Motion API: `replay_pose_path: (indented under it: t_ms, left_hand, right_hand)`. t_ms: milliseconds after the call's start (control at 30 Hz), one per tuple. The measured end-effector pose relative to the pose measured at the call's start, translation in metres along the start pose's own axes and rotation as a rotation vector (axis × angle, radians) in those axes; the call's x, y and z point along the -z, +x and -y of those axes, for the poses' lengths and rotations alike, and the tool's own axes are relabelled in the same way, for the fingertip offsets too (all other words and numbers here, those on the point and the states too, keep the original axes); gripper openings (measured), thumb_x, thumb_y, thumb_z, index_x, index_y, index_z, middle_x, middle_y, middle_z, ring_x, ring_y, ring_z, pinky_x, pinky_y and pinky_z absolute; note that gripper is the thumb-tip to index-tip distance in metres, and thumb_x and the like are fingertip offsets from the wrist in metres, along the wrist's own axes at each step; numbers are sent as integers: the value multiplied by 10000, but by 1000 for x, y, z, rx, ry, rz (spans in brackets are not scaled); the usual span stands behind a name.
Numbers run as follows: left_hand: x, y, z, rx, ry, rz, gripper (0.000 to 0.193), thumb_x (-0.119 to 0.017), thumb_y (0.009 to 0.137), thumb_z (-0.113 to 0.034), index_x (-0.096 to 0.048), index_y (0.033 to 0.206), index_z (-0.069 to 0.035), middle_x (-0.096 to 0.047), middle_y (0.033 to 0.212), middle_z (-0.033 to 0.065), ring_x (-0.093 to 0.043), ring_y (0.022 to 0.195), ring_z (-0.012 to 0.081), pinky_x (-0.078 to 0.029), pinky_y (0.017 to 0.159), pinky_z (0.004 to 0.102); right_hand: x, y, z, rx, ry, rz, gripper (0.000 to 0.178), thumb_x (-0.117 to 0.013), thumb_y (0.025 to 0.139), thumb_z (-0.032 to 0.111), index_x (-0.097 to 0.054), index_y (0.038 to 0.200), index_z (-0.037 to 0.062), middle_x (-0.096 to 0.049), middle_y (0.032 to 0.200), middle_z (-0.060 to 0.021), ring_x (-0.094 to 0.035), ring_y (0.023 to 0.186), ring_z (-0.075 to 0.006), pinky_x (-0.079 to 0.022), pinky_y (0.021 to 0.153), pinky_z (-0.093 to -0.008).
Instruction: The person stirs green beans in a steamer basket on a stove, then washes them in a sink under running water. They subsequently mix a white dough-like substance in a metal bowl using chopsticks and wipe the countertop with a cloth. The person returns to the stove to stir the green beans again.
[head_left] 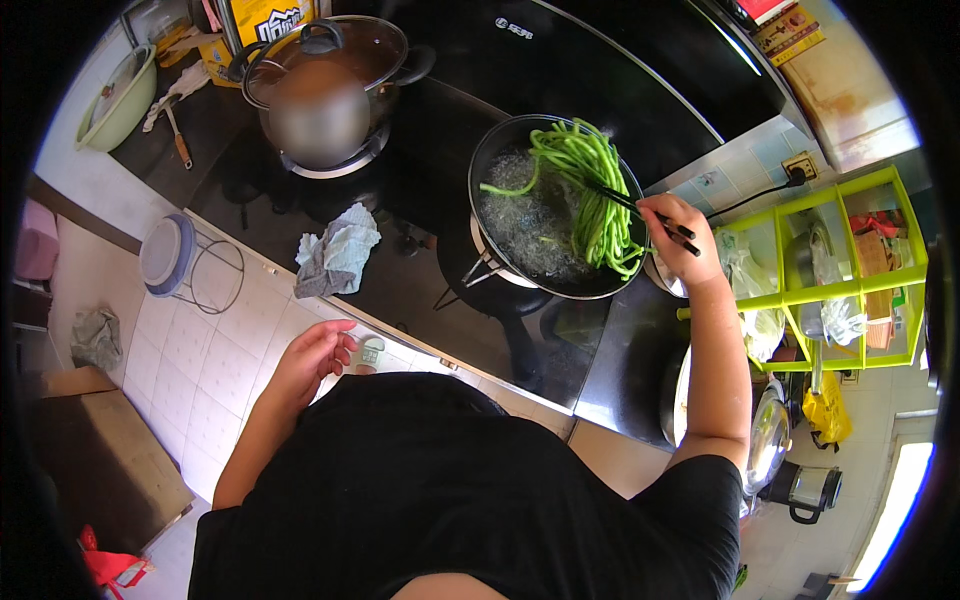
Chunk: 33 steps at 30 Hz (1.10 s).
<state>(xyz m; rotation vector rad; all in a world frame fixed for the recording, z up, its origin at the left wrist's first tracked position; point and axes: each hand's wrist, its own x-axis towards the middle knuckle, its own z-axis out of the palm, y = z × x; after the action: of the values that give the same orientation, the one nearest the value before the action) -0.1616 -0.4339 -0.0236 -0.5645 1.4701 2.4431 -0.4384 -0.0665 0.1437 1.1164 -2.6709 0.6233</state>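
My right hand (683, 240) grips a pair of dark chopsticks (622, 200) above the right side of a dark pan (476, 180). The chopstick tips are among a bundle of long green beans (590, 205), heaped on the right side of the pan. One bean stretches left across the bubbling liquid (520, 225). My left hand (318, 353) hangs beyond the counter's front edge, holding nothing, its fingers loosely bent and a little apart. Nearest to it on the counter lies a crumpled grey and pale-blue cloth (340, 255).
Left of the pan stands a large pot (320, 120) under a glass lid. A wooden-handled utensil (179, 140) and a pale green basin (118, 110) are at the far left. To the right is a lime-green rack (790, 300). A round-topped wire stand (215, 275) stands by the counter.
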Motion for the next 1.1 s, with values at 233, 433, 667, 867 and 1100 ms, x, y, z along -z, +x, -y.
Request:
replay_pose_path:
  t_ms: [233,433,667,867,1100]
  left_hand:
    - [-2,-8,5,-12,-29,-35,283,-409,927,-157,-507,1163,-35,-565,891,45,-497,731,99,-392,637,216]
    - [-3,-3,8,-23,-48,-27,288,-417,922,-153,-497,1167,-26,-567,890,47,-499,731,101,-396,636,219]
    - [3,-2,8,-12,-61,-33,287,-421,925,-163,-497,1164,-23,-566,888,46,-499,731,102,-395,634,217]
    - [9,7,8,-4,-54,-3,287,-419,929,-174,-501,1164,-30,-565,888,45,-497,737,103,-389,629,216]
    - [12,20,9,24,-58,43,269,-428,933,-164,-524,1153,-42,-575,915,37,-505,748,84,-404,649,211]
  right_hand:
    - [-9,14,-30,-54,1,-51,81,-614,809,100,-612,853,31,-613,799,-114,-604,684,-260,-469,618,-304]
    - [-40,39,-54,-201,69,21,114,-599,826,137,-612,843,26,-601,732,-109,-608,617,-210,-466,567,-287]
    - [-56,48,-53,-485,558,128,190,-550,878,175,-583,890,-12,-609,730,-60,-616,622,-126,-476,552,-236]
    - [-61,44,-25,-483,680,208,178,-555,877,156,-583,906,-17,-619,764,-78,-626,657,-135,-495,583,-236]
    - [-31,37,14,-468,665,197,190,-561,877,157,-582,932,-24,-630,794,-88,-630,688,-146,-509,622,-247]
